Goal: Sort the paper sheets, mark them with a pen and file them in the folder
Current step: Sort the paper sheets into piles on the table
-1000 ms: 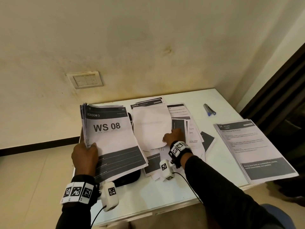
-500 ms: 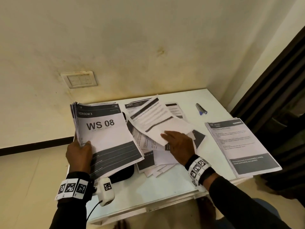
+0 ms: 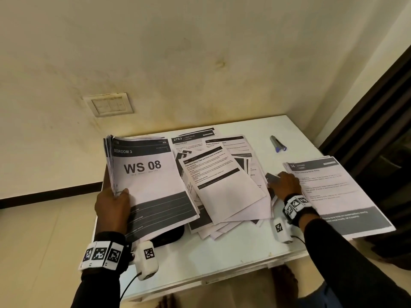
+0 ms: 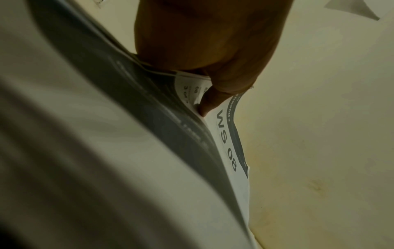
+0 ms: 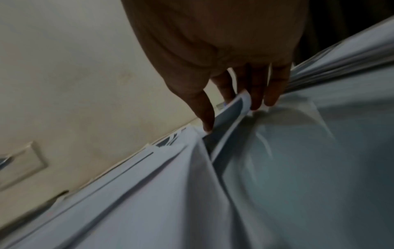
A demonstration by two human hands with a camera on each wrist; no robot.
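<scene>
My left hand [image 3: 113, 205] grips a thick stack of sheets topped "WS 08" [image 3: 146, 174], tilted up over the table's left side; the thumb [image 4: 204, 104] presses on the top sheet [image 4: 226, 143]. A loose pile of printed sheets [image 3: 222, 185] is spread across the middle. My right hand [image 3: 284, 185] is at the pile's right edge, where its thumb and fingers [image 5: 255, 101] pinch the raised corner of a dark-banded sheet [image 5: 232, 114]. A neat stack headed "34" [image 3: 329, 187] lies at the right. A grey pen with a blue tip [image 3: 278, 143] lies at the back right.
A black folder-like object [image 3: 171, 235] shows under the held stack. The white table [image 3: 222, 252] stands against a cream wall with a switch plate [image 3: 110, 105]. A dark curtain or door frame [image 3: 378, 118] runs along the right. The right stack overhangs the table's edge.
My right hand lifted a sheet from the pile, turned it printed side up and left it on top, then moved right to the dark-banded sheet. The left hand kept holding its stack.
</scene>
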